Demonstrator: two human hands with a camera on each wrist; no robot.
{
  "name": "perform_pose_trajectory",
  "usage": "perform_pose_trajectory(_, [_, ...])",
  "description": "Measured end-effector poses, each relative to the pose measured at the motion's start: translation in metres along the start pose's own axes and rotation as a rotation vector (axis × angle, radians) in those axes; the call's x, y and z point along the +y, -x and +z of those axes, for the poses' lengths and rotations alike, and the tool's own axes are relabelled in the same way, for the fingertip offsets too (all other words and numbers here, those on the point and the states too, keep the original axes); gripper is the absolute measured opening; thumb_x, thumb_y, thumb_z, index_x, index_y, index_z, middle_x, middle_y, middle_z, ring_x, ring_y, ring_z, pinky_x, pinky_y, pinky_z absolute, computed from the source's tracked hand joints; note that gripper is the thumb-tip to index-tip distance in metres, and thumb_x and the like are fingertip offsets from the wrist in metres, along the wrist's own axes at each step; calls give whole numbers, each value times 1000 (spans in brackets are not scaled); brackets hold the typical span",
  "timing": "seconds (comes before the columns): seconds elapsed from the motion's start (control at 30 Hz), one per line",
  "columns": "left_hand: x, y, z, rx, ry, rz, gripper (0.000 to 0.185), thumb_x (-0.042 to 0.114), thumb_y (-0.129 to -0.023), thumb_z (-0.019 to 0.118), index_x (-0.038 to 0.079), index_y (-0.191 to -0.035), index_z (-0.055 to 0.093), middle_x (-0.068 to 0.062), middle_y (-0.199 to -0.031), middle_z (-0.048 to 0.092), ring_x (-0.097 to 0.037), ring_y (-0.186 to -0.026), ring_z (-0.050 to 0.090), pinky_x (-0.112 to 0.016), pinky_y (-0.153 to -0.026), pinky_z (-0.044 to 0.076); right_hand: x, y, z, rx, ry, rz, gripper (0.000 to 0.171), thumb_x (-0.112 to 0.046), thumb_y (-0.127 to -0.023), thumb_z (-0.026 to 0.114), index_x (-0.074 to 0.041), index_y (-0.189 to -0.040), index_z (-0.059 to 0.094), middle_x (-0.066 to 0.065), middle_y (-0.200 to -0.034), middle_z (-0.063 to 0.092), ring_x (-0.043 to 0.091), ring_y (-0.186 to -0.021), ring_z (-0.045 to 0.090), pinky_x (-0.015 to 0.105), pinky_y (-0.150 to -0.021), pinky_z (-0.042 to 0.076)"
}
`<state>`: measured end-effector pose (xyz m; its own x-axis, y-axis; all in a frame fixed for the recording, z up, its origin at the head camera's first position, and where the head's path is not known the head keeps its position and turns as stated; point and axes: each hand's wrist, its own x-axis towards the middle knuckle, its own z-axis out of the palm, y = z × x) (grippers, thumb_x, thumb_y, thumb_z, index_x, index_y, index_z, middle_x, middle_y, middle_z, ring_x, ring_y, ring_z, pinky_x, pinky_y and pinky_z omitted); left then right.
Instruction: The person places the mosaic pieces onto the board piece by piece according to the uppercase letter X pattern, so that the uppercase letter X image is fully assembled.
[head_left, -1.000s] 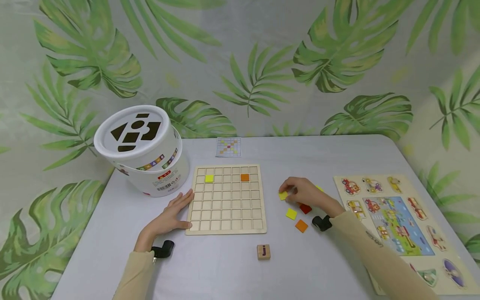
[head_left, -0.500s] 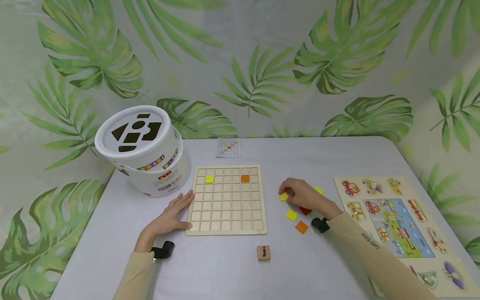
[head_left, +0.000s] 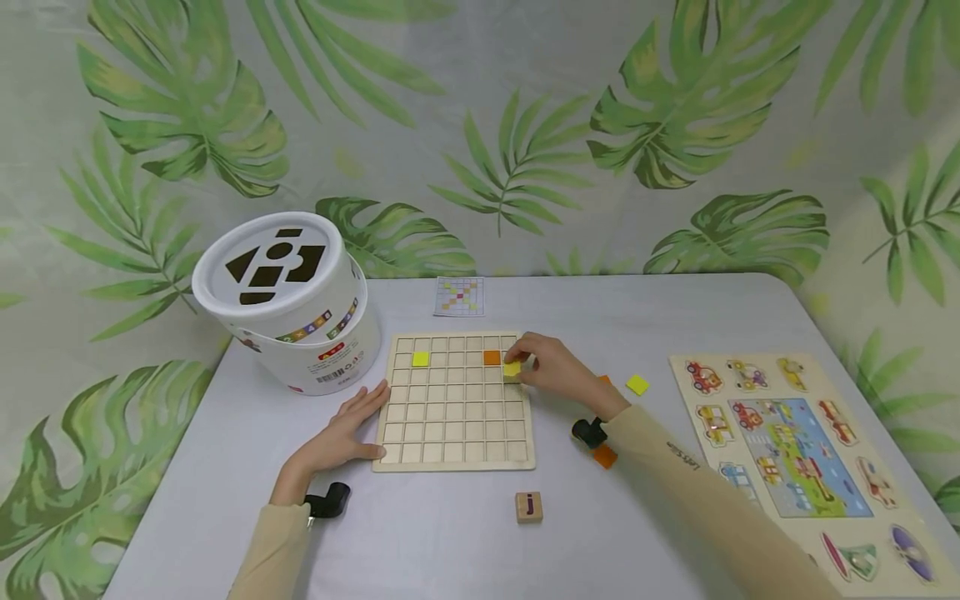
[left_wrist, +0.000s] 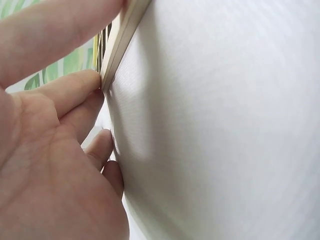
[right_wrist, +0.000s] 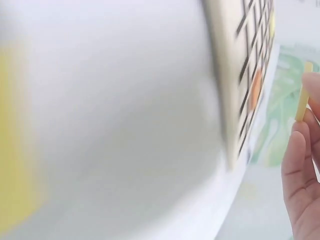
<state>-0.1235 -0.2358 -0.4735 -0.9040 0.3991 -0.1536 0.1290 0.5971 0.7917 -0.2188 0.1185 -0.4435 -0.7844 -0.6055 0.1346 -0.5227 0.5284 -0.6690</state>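
A square wooden grid board [head_left: 453, 408] lies on the table, with a yellow tile [head_left: 421, 359] and an orange tile [head_left: 491, 357] in its second row from the back. My left hand [head_left: 337, 435] is spread along the board's left side, fingertips and thumb touching the edge. Over the right side of the board, my right hand [head_left: 561, 372] pinches another yellow square tile [head_left: 512, 368], just right of the orange one. In the right wrist view that pinched tile [right_wrist: 303, 102] appears edge-on between thumb and fingers, above the board's surface.
Right of the board lie a yellow tile [head_left: 637, 385] and an orange tile [head_left: 605, 456]; my right forearm hides others. A letter block [head_left: 528, 507] sits in front. A white lidded bucket [head_left: 330, 342], a pattern card [head_left: 460, 297] and a picture puzzle [head_left: 810, 467] surround the board.
From the loose tiles, my right hand has moved left to the board's right side, carrying the yellow tile. My left hand has stayed at the board's edge.
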Motion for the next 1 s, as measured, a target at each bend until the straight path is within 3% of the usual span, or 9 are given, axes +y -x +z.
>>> perform_pose_trajectory(0.27, [1, -2, 0, 2, -12, 2, 90, 10, -69, 73, 9, -143, 22, -1, -150, 9, -30, -135, -3, -59, -101, 2, -22, -38, 27, -49, 6, -64, 21, -3, -75, 69, -9, -95, 64, 0, -91, 57, 17, -82, 54, 26, -70, 47])
perform_pose_trajectory(0.57, [1, -3, 1, 1, -22, -18, 90, 11, -69, 73, 10, -143, 23, -1, -150, 10, -31, -135, -4, -58, -102, 2, -42, -70, 58, -144, 47, -36, 18, -4, -78, 66, -9, -95, 64, 0, -92, 57, 11, -84, 52, 19, -75, 43])
perform_pose_trajectory(1.0, [-2, -3, 2, 2, -25, -8, 89, 13, -70, 73, 11, -143, 23, 0, -150, 10, -30, -135, -4, -58, -102, 2, -45, -83, 75, -186, 102, -4, 18, -1, -75, 67, -10, -90, 65, 0, -86, 55, 11, -77, 47, 20, -69, 41])
